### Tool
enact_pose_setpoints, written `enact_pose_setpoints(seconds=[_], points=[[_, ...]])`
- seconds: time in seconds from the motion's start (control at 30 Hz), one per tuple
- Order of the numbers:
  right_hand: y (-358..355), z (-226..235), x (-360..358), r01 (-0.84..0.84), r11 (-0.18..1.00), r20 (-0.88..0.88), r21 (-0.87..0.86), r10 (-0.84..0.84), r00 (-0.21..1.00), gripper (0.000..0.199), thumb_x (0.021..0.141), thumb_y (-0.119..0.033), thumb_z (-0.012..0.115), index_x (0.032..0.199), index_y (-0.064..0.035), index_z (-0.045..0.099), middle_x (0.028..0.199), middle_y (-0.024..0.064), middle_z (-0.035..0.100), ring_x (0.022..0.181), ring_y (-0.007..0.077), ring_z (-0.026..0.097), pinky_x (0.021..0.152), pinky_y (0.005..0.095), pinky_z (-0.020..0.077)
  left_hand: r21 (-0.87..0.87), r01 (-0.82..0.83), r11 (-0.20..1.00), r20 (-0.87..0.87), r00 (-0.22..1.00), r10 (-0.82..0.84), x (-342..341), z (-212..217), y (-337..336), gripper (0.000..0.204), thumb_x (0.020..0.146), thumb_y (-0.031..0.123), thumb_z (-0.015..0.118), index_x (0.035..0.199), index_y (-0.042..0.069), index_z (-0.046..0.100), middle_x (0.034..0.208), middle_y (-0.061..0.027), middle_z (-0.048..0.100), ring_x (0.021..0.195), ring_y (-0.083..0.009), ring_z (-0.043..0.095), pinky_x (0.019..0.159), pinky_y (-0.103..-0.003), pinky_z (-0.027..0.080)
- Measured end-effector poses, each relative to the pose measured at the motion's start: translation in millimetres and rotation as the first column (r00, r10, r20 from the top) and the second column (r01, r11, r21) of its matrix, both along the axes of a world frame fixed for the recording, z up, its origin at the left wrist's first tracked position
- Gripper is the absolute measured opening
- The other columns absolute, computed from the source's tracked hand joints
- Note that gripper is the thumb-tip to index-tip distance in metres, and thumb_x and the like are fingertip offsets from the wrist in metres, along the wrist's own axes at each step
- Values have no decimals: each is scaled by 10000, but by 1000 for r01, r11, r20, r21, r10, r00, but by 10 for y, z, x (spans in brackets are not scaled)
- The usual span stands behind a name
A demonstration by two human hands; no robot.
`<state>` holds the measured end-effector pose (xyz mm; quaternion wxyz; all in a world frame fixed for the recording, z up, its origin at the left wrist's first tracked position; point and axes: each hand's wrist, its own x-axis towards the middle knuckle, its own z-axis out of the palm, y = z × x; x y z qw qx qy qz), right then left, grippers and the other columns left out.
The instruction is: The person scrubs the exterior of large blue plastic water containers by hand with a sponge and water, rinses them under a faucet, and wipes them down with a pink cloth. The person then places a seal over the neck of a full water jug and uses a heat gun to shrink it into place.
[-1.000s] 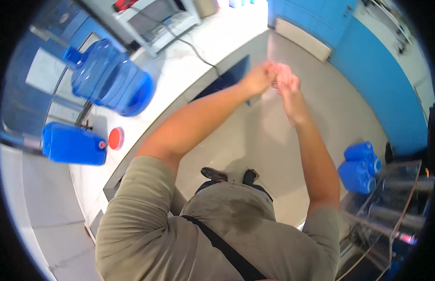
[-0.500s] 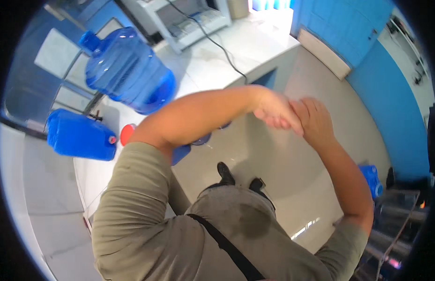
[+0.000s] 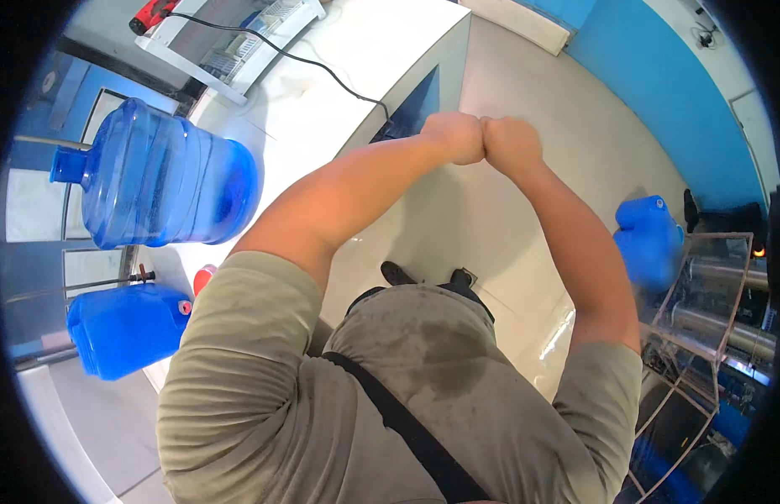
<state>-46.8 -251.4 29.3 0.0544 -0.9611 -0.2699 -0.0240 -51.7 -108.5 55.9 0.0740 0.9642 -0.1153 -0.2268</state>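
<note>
Both my arms reach out in front of me, and my hands meet above the tiled floor. My left hand [image 3: 454,137] is curled into a fist. Against it presses my right hand [image 3: 513,147], also balled up, so the two touch knuckle to knuckle. No object shows in or between them; the undersides of the fingers are hidden.
On the white counter [image 3: 356,38] at left lies a large clear blue water bottle [image 3: 167,181]. Nearer is a blue jerrycan [image 3: 129,328] beside a red cap [image 3: 204,278]. Another blue container [image 3: 650,244] and a metal-framed rack [image 3: 701,319] stand at right.
My hands have gone from overlapping, right fingers over the left thumb, to two fists set against each other. The view has shifted, bringing the right-hand container and rack further in.
</note>
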Motion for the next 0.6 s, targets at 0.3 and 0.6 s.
enact_pose_setpoints(seconds=[0.3,0.6], points=[[158,252,211,-84,991,8,102,84,996,216,956,-180,544,1121,-106,662,966,121,717,928,343,684,744,499,543,-180,202,963,504,859,-86,-142,580,987,599,833,419,674,1314,80,564,1196,-179,654,1106,-348,629,897,-472,506],[1715,829,1299,-518,555,180,650,550,815,472,888,34,438,1358,59,483,1046,222,716,1220,318,600,1118,406,372,-399,-52,916,223,963,152,-879,662,2261,848,822,401,743,1495,56,360,1445,-241,446,1327,-396,450,1085,-499,367]])
